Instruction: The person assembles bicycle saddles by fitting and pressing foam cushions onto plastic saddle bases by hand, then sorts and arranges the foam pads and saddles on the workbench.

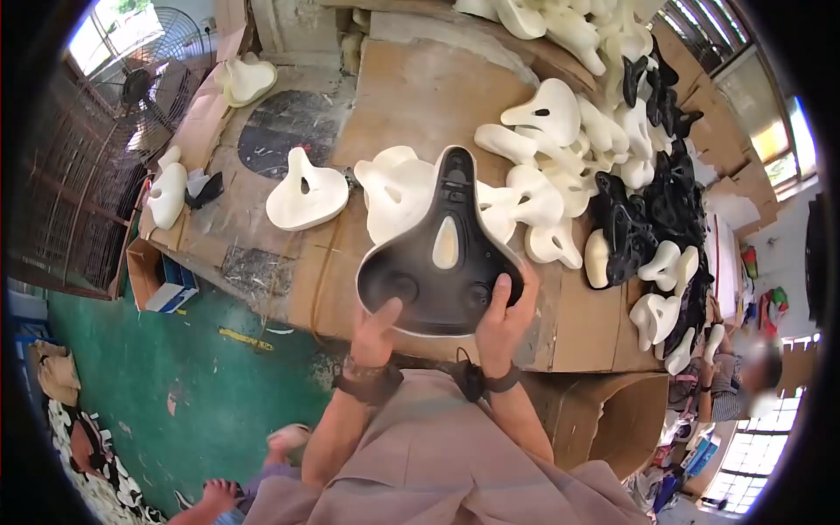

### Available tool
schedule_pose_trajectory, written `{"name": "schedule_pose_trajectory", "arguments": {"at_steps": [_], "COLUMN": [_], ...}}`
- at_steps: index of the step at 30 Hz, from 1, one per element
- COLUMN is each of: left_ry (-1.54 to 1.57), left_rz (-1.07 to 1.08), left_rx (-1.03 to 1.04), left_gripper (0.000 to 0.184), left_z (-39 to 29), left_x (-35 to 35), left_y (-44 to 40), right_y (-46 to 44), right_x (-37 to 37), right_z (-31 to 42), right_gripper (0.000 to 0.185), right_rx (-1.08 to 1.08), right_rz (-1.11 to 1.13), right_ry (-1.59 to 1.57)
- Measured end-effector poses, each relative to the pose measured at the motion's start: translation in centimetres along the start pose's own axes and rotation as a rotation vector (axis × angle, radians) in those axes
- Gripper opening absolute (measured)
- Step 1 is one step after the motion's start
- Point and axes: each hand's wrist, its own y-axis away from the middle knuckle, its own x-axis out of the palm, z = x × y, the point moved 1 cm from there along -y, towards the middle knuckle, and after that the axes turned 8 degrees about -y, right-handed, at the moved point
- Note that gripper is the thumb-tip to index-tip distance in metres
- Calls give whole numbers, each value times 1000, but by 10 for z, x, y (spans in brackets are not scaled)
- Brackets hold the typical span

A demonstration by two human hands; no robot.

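A bicycle saddle (420, 254) is held up in front of me, its black base facing the camera, nose pointing away, with a pale rim and a pale oval showing in its central slot. My left hand (374, 337) grips its wide end at the lower left, a finger lying on the black base. On the lower right edge, my right hand (507, 319) has its thumb over the base and its fingers behind. Behind the saddle lie several cream foam saddle pads, partly hidden by it. One separate foam pad (306, 192) sits left of it on the table.
Cardboard covers the worktable (411, 96). Foam pads (560, 157) and black saddle bases (647, 210) are heaped at the right. A large cardboard box (626, 420) stands below the front edge. A fan (140, 83) is at the left; another person (726, 376) is at the right.
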Motion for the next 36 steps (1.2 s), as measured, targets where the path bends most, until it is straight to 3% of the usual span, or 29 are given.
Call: {"name": "schedule_pose_trajectory", "arguments": {"at_steps": [5,8,11,13,17,19,27,33,36], "left_ry": [8,-36,-66,-71,-24,-249,-275,-225,-57], "left_rz": [47,54,35,10,20,108,223,220,250], "left_rx": [46,39,19,19,-80,-2,32,-13,-16], "left_gripper": [63,62,64,63,64,68,75,72,65], "left_z": [-13,-17,-16,-14,10,18,8,9,17], "left_x": [-2,-3,-4,-2,-10,2,11,14,14], "left_y": [-6,-9,-10,-11,-8,-4,-3,0,-2], "right_y": [3,5,-5,-13,-7,-6,-6,-2,4], "right_x": [-5,-8,-13,-22,-18,-16,-19,-20,-17], "right_z": [-12,-12,5,-6,-14,-17,-20,-12,3], "right_gripper": [42,48,43,42,39,39,39,38,39], "right_rx": [29,207,330,500,407,314,318,318,270], "right_rz": [51,128,42,373,257,195,155,152,123], "right_ry": [-76,-308,-456,-487,-462,-421,-387,-370,-319]}}
